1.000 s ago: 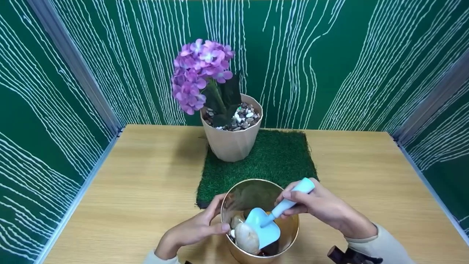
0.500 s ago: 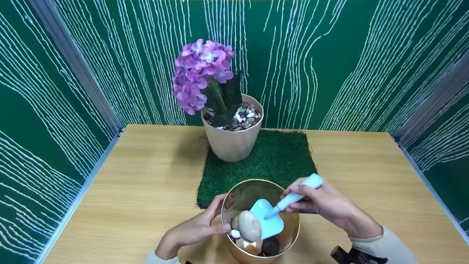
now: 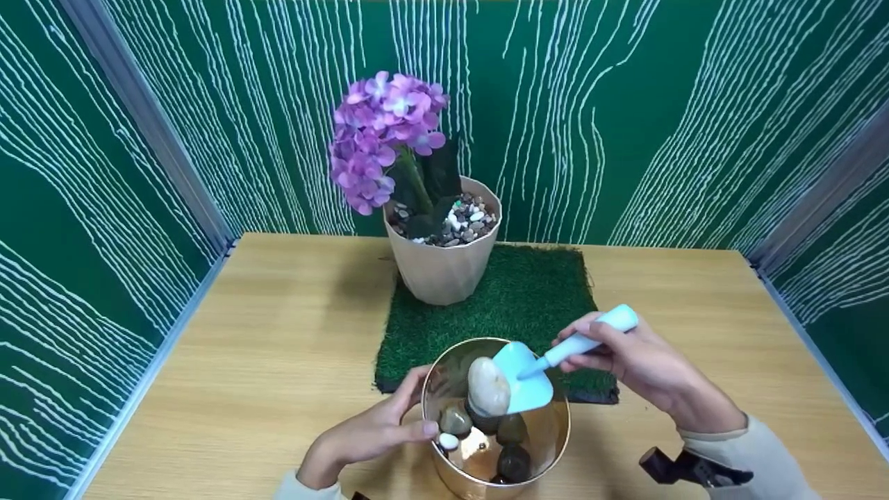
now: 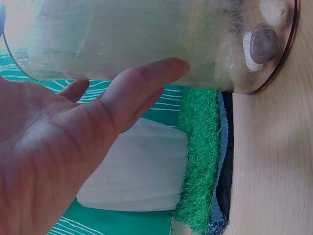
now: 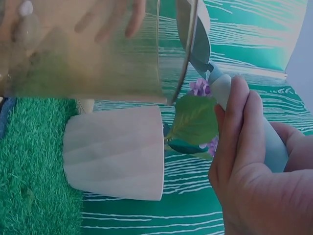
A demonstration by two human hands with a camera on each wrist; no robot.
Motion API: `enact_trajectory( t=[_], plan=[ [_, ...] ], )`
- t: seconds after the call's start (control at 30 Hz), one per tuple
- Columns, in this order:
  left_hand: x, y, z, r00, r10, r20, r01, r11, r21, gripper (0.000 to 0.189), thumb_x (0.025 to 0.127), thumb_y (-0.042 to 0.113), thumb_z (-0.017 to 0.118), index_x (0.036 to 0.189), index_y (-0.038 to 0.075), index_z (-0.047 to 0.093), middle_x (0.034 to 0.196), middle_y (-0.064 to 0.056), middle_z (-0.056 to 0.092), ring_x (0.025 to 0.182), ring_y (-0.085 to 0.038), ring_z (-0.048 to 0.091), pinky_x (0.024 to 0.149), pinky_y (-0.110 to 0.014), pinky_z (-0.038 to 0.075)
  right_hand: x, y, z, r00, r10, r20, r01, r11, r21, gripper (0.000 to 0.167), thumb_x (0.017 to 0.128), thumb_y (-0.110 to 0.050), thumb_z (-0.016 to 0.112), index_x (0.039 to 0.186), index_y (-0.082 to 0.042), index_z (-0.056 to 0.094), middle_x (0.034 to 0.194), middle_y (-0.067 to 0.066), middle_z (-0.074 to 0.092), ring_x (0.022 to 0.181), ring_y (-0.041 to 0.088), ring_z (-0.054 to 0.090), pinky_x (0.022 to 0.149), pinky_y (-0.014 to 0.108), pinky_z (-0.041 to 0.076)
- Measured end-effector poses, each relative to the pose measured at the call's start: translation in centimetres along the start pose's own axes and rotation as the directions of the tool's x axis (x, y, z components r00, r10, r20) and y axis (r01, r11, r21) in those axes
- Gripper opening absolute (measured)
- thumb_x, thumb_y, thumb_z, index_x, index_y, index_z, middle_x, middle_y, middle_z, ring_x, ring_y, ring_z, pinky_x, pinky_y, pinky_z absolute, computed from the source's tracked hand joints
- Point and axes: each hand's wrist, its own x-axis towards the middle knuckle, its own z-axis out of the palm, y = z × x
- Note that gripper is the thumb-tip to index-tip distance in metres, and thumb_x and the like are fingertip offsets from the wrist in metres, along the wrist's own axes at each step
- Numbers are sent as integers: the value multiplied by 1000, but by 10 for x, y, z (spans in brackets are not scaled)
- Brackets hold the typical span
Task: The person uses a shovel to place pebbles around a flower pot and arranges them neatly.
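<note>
A gold-tinted clear glass vase (image 3: 558, 417) stands near the table's front edge, with several stones inside. My left hand (image 3: 375, 430) steadies it from the left, thumb near the front rim. In the left wrist view the fingers (image 4: 142, 81) lie fairly straight against the glass. My right hand (image 3: 646, 364) grips the handle of a light blue hand trowel (image 3: 521, 382), tilted with its blade over the vase mouth. A large pale stone (image 3: 488, 385) sits at the blade's left edge, raised above the other stones. Dark stones (image 3: 514, 462) and a small white pebble (image 3: 448, 441) lie at the bottom.
Behind the vase is a square of artificial grass (image 3: 535, 298). On its back left stands a beige pot (image 3: 444, 274) with purple hydrangea flowers (image 3: 385, 132) and small gravel. Green walls (image 3: 694, 125) with white lines border the wooden table (image 3: 298, 312).
My right hand has moved up and to the right with the trowel, and the pale stone has risen off the stones below, now more plainly seen. My left hand stays at the vase.
</note>
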Motion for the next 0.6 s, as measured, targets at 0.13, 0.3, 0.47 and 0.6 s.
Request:
enact_trajectory(
  t=[0.13, 0.3, 0.47, 0.6],
  plan=[
    [0, 0, 0, 1000, 4, -2, -4, 1000, 7, 92, 114, 59, 62, 174, 5, 16, 184, -26, 21, 173, -50, 22, 135, -68, 26, 1, -6, -4, 998, 1, -56, -1, 1000, -13, 42, 123, -7, 41, 117, -10, 82, 117, 6, 84, 99, 16, 85, 95, 23, 65],
    [0, -1, -1, 1000, -3, -3, 3, 1000, 9, 93, 113, 60, 61, 174, 6, 17, 184, -25, 21, 173, -50, 22, 135, -68, 25, 3, -15, -8, 994, -15, -108, 12, 1000, -29, 41, 123, -10, 42, 114, -10, 83, 113, 5, 86, 98, 15, 85, 95, 22, 65],
    [1, -2, -2, 1000, 5, -1, -5, 1000, 16, 93, 113, 61, 61, 173, 5, 17, 184, -25, 19, 173, -51, 21, 135, -69, 24, 5, -23, -12, 985, -25, -171, 23, 1000, -16, 41, 123, -13, 44, 111, -9, 83, 110, 5, 86, 96, 15, 85, 96, 22, 65],
    [1, -3, -2, 1000, 24, 0, -24, 1000, 20, 91, 113, 60, 61, 172, 5, 18, 184, -25, 21, 172, -51, 24, 135, -67, 27, 8, -26, -16, 968, -19, -251, 20, 1000, 0, 41, 124, -14, 44, 112, -9, 83, 110, 5, 84, 96, 15, 85, 95, 23, 65]
  ],
)
